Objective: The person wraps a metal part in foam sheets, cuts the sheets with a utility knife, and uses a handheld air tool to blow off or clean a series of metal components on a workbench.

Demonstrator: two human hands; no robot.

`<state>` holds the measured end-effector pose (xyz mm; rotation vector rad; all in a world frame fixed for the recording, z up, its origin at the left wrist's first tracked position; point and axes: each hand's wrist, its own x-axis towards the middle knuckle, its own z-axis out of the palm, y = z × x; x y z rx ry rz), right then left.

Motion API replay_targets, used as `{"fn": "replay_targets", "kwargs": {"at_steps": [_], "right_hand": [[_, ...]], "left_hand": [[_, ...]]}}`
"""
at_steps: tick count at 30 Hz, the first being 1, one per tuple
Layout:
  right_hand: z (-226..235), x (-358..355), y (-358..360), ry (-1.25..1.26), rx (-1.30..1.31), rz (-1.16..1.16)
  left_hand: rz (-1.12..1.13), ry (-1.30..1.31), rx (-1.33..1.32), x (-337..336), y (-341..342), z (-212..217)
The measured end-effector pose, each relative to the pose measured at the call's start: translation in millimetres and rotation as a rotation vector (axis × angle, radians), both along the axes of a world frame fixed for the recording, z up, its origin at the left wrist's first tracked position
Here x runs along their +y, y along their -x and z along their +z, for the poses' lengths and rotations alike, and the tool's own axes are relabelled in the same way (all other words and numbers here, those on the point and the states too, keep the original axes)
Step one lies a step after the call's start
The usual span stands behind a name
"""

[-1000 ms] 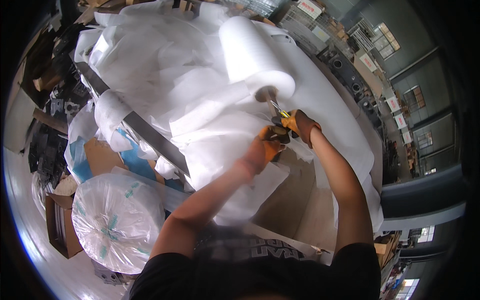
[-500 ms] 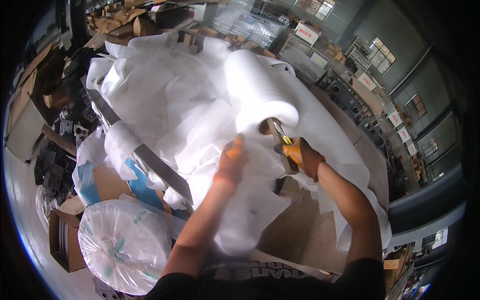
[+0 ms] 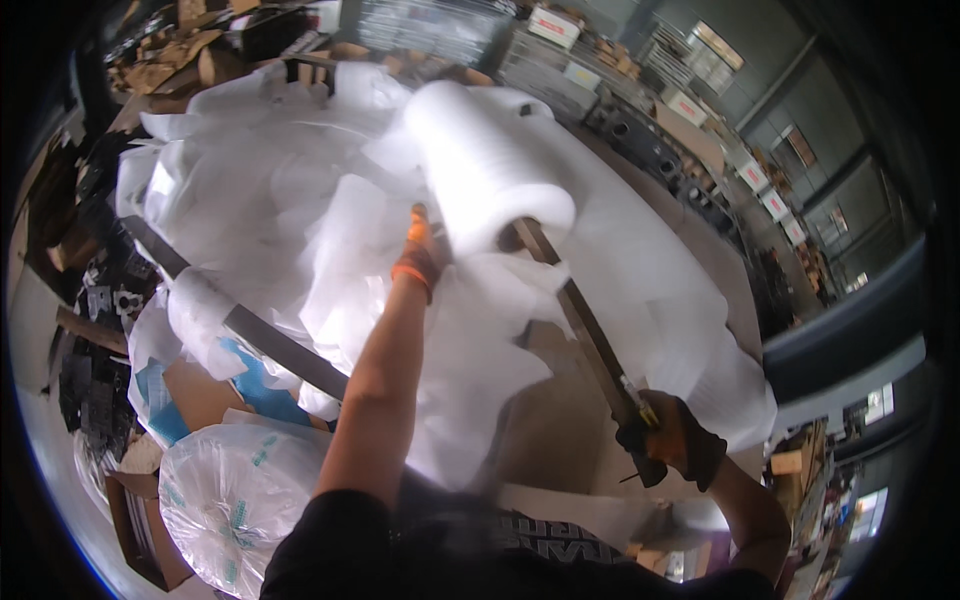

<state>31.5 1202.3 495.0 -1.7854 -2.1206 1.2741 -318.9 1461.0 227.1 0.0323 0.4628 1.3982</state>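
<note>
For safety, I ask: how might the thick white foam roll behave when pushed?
The thick white foam roll may roll sideways, being cylindrical and lying on its side. It is probably light for its size, looking like foam around a hollow core. It could dent easily: the surface looks soft.

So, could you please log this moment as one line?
left hand: beside white foam roll, contact unclear | right hand: gripping dark bar | bar: extends into roll's core
</note>
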Motion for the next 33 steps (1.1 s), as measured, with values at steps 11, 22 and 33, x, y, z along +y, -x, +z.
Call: {"fn": "replay_targets", "kwargs": {"at_steps": [11, 22, 33], "right_hand": [[-12, -54, -41, 0.143, 0.032, -0.150], [-24, -76, -73, 0.186, 0.527, -0.158], [-27, -335, -222, -0.098, 0.121, 0.004]], "left_hand": [[0.515, -0.049, 1.179, -106, -48, 112], [-0.443, -0.518, 0.571, -259, -188, 82], [-0.352, -0.280, -0.182, -414, -331, 75]]}}
